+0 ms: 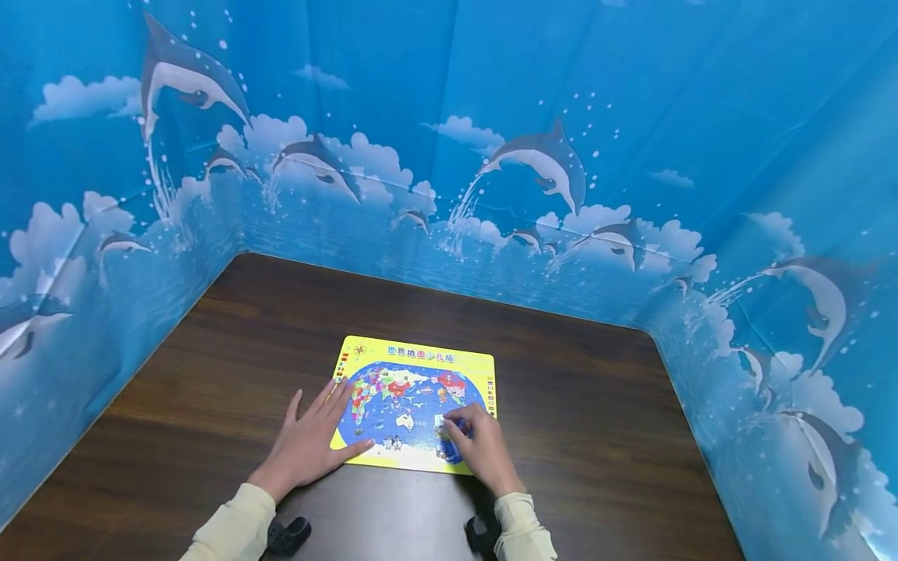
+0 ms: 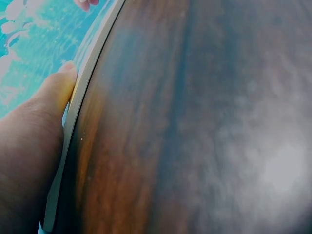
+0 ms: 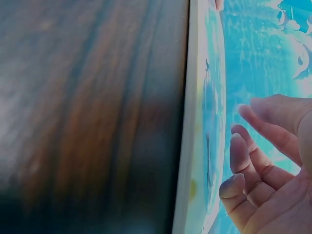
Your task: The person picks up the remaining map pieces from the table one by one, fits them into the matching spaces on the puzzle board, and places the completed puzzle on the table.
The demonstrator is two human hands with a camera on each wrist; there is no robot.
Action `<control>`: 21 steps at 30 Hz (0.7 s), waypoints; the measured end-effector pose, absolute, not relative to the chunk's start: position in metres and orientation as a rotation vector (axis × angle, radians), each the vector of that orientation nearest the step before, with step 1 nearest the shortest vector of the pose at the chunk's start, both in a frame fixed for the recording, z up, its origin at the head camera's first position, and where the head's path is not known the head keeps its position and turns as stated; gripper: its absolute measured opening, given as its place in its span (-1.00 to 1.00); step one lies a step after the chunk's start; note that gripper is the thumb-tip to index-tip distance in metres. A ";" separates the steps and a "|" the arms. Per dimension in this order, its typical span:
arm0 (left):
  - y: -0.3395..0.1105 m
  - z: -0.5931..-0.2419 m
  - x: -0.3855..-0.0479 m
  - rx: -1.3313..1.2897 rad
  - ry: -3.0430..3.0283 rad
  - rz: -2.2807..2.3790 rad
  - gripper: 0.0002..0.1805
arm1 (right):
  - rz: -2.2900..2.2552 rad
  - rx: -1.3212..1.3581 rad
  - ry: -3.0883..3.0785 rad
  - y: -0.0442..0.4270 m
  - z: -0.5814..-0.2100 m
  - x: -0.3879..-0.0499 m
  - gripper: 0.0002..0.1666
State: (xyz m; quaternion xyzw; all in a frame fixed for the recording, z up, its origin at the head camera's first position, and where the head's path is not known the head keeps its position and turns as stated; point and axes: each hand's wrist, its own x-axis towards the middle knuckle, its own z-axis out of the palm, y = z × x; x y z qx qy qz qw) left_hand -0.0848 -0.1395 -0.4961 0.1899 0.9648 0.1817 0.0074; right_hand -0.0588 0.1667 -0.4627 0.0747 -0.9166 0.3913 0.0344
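A yellow-bordered children's world map board [image 1: 421, 465] lies on the table, its blue map showing coloured continents. My left hand [image 1: 312, 444] rests spread on the board's left side, with the thumb along its lower edge. That thumb [image 2: 48, 97] shows against the board's rim in the left wrist view. Over the lower right of the map, my right hand [image 1: 482, 446] has its thumb and index finger brought together, beside a small pale patch [image 1: 440, 421]. In the right wrist view the right hand's [image 3: 273, 161] other fingers are curled; whether anything small is pinched cannot be made out.
The dark wood table [image 1: 589, 436] extends around the board. A blue dolphin-print curtain [image 1: 393, 187] stands along its back and sides. Black wrist devices [image 1: 288, 536] sit by the cream sleeves [image 1: 235, 526] at the near edge.
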 end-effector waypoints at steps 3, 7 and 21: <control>-0.141 -0.496 -0.093 0.609 3.045 0.551 0.20 | 1.183 0.239 -2.796 0.168 -0.465 -0.066 -0.84; -0.142 -0.492 -0.101 0.618 3.062 0.527 0.20 | 1.125 0.279 -2.776 0.169 -0.465 -0.074 -0.85; -0.135 -0.467 -0.109 0.706 3.114 0.485 0.14 | 0.725 0.317 -2.758 0.166 -0.455 -0.082 -0.63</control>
